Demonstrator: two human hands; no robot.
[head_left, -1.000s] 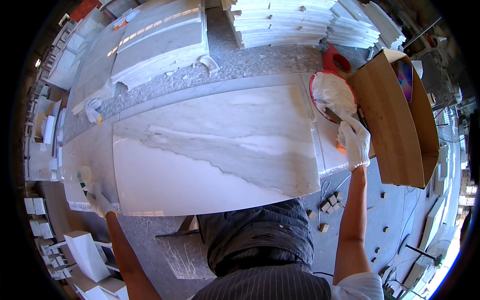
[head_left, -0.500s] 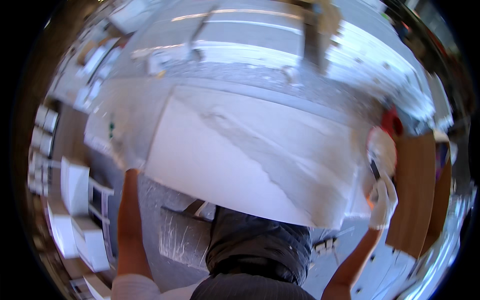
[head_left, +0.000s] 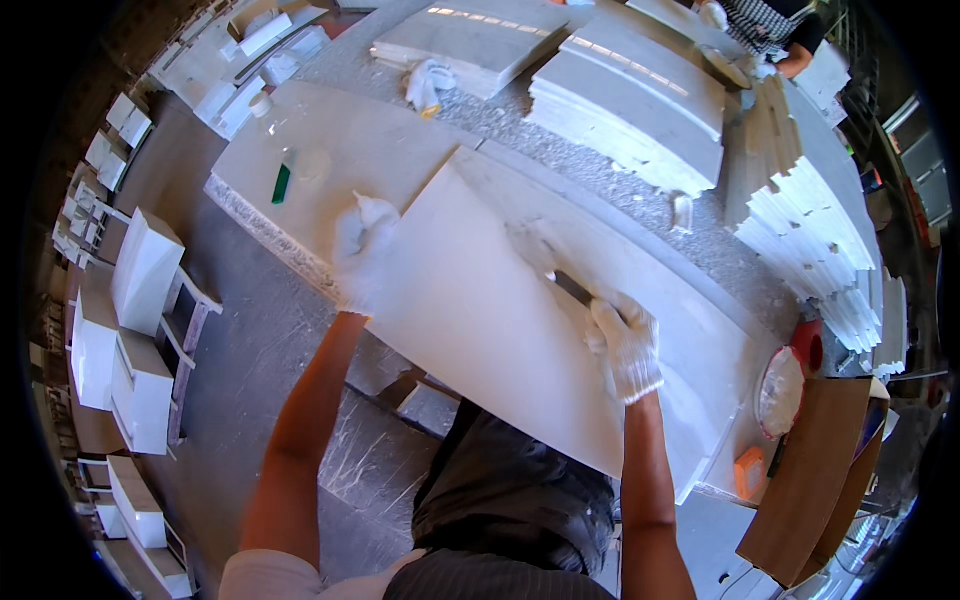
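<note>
A pale marble-look slab point(head_left: 480, 330) with grey veining lies tilted across the work surface before me. My right hand point(head_left: 628, 345), in a white knit glove, is closed on a putty knife point(head_left: 572, 288) with a dark flat blade, held over the slab's veined part. At the slab's left edge is my left hand point(head_left: 362, 250), also gloved in white. Motion smears its fingers, so whether they grip anything does not show. A round tub of white paste point(head_left: 780, 392) with a reddish rim stands right of the slab.
Beyond lie stacked slabs point(head_left: 630, 100) and a crumpled white glove point(head_left: 430, 85). A clear bottle point(head_left: 262, 105) and a green piece point(head_left: 281, 184) sit at left. To the right are a cardboard box point(head_left: 805, 480), an orange block point(head_left: 748, 473) and a red container point(head_left: 806, 345). Another person point(head_left: 770, 30) works far right.
My right hand has carried the putty knife from beside the paste tub to over the slab. My left hand shows farther right, and the whole view has turned.
</note>
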